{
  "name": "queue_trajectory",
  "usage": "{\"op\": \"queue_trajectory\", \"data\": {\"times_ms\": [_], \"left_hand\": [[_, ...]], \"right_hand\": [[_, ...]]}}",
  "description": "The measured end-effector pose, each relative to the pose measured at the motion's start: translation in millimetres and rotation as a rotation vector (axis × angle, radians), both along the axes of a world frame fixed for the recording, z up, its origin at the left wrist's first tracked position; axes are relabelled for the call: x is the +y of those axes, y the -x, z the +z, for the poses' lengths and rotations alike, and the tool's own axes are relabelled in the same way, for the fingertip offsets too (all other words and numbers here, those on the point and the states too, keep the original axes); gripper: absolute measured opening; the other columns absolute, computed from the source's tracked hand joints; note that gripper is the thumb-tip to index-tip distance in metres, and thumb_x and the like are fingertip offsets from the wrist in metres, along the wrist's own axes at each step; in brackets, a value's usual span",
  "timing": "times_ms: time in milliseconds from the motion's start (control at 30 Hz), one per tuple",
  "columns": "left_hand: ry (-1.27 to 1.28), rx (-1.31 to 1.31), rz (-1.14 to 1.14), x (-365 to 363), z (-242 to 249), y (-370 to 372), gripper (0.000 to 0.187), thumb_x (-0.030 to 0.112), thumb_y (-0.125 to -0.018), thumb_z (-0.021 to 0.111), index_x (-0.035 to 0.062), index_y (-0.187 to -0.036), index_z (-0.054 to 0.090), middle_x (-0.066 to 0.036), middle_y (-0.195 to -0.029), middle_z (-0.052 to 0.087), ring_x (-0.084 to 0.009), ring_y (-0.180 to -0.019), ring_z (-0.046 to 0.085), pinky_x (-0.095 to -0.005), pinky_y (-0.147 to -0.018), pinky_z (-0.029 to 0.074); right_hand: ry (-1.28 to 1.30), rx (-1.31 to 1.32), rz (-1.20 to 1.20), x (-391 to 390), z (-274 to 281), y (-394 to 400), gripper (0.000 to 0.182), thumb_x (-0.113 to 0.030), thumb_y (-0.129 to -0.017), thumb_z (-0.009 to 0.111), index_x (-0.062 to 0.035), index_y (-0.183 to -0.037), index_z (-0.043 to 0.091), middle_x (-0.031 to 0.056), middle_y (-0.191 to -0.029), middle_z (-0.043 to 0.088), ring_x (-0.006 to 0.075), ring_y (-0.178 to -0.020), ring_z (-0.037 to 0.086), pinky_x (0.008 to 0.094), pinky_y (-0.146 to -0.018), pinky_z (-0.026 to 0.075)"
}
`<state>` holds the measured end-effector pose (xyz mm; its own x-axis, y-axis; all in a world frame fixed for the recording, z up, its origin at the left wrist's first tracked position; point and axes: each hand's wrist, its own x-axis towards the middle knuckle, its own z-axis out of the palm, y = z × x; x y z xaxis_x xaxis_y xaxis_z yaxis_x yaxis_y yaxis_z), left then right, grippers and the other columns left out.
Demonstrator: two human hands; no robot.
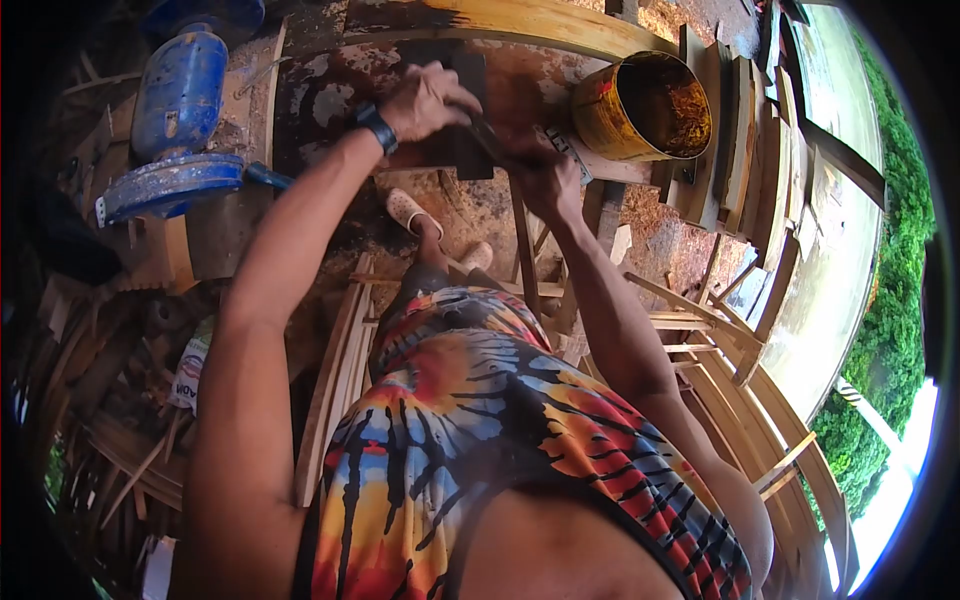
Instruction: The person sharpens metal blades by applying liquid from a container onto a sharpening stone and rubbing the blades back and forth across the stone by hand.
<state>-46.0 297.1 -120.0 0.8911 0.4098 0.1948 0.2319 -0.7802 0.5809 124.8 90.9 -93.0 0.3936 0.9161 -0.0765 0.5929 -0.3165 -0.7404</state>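
Observation:
A narrow dark tool (487, 138) slants between my two hands over the stained workbench (325, 105). My right hand (548, 180) is closed round its lower right end. At the upper left end, the bent fingers of my left hand (428, 103) pinch the tool, though their tips are partly hidden. A dark flat piece (472, 158) lies across the bench beneath the tool. Near my right hand is a small pale marked plate or ruler (568, 155).
A yellow stained bucket (610, 112) stands right of my hands, beside stacked boards (738, 140). At the left is a blue machine (182, 95) with round flanges. Long wooden strips (338, 370) lean below the bench, near my feet (405, 211).

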Motion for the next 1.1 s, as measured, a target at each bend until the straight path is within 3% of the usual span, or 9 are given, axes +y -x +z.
{"op": "queue_trajectory", "data": {"times_ms": [133, 267, 567, 700, 833, 967, 1100], "left_hand": [[0.055, -0.045, 0.023, -42, 11, 8, 0.02, 0.025, -0.071, 0.085, 0.0253, -0.091, 0.083, 0.002, -0.072, 0.056, -0.0202, -0.083, 0.055, -0.0362, -0.081, 0.042], [0.034, -0.097, 0.044, -10, 6, 4, 0.023, 0.022, -0.07, 0.086, 0.0237, -0.092, 0.083, 0.001, -0.069, 0.058, -0.0218, -0.078, 0.057, -0.0353, -0.076, 0.047], [0.023, -0.077, 0.063, 61, -12, 5, 0.017, 0.019, -0.076, 0.083, 0.0176, -0.093, 0.081, -0.001, -0.076, 0.061, -0.0207, -0.081, 0.054, -0.0357, -0.078, 0.046], [-0.006, -0.057, 0.078, 25, 2, 9, 0.019, 0.019, -0.073, 0.084, 0.018, -0.092, 0.081, -0.002, -0.076, 0.062, -0.0214, -0.081, 0.056, -0.0362, -0.077, 0.047], [0.037, -0.112, 0.035, -34, 13, 11, 0.021, 0.023, -0.07, 0.086, 0.0207, -0.091, 0.082, -0.001, -0.072, 0.06, -0.022, -0.08, 0.057, -0.0378, -0.074, 0.048], [0.08, -0.089, 0.033, -36, 9, 9, 0.021, 0.023, -0.071, 0.085, 0.0231, -0.091, 0.083, 0.0, -0.073, 0.06, -0.0217, -0.081, 0.056, -0.0371, -0.077, 0.046], [-0.008, -0.084, 0.048, 17, -2, 4, 0.023, 0.021, -0.073, 0.084, 0.0227, -0.095, 0.082, -0.002, -0.073, 0.059, -0.0223, -0.08, 0.055, -0.0376, -0.073, 0.047]], "right_hand": [[0.131, -0.021, 0.065, -35, 17, 4, 0.022, -0.031, -0.087, 0.073, -0.0104, -0.093, 0.079, 0.016, -0.084, 0.074, 0.0327, -0.076, 0.073, 0.0415, -0.07, 0.057], [0.105, -0.02, 0.003, -8, 15, 6, 0.024, -0.033, -0.086, 0.074, -0.0111, -0.094, 0.08, 0.0152, -0.085, 0.075, 0.0316, -0.077, 0.074, 0.04, -0.072, 0.058], [0.142, -0.073, 0.014, 73, -2, -11, 0.029, -0.037, -0.082, 0.076, -0.0119, -0.096, 0.08, 0.0118, -0.081, 0.075, 0.0298, -0.079, 0.075, 0.0387, -0.075, 0.059], [0.134, 0.088, 0.076, 42, 16, -12, 0.03, -0.034, -0.083, 0.075, -0.0068, -0.094, 0.08, 0.0154, -0.083, 0.075, 0.0304, -0.079, 0.075, 0.0388, -0.076, 0.058], [0.271, -0.13, 0.277, -20, 18, -10, 0.032, -0.037, -0.084, 0.076, -0.0072, -0.095, 0.079, 0.0174, -0.081, 0.074, 0.0333, -0.077, 0.073, 0.0394, -0.07, 0.056], [0.247, -0.055, 0.122, -30, 27, 0, 0.031, -0.037, -0.086, 0.074, -0.0076, -0.093, 0.079, 0.0172, -0.083, 0.073, 0.0342, -0.077, 0.072, 0.0418, -0.072, 0.056], [0.125, -0.098, 0.086, 22, 11, 1, 0.025, -0.033, -0.09, 0.069, -0.0109, -0.092, 0.079, 0.0164, -0.087, 0.074, 0.0349, -0.078, 0.072, 0.0436, -0.072, 0.056]]}}
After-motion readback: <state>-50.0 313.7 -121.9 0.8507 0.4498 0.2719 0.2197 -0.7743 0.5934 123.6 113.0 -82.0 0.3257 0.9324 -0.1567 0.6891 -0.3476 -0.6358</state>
